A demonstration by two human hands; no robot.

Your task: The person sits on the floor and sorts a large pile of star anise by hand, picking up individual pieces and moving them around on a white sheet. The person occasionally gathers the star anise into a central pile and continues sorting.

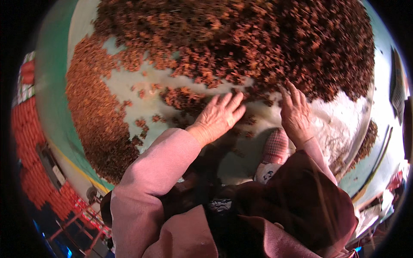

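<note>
A large heap of dried star anise [245,42] covers the far part of a pale plastic sheet [151,75]. My left hand [221,114] is over the sheet with its fingers spread, beside a small cluster of star anise [182,96]; no piece shows in it. To the right, my right hand [295,108] points its fingers at the near edge of the big heap, its fingertips at or over the loose pieces. Whether those fingertips touch any piece cannot be told. Both hands show their backs, and the palms are hidden.
A lighter brown band of star anise [93,96] curves down the left side. My foot in a checked shoe [276,146] rests on the sheet between my hands. Stacked red bundles [27,125] stand at the far left, near a red metal frame [75,222]. Dark stuff [367,145] lies at the right.
</note>
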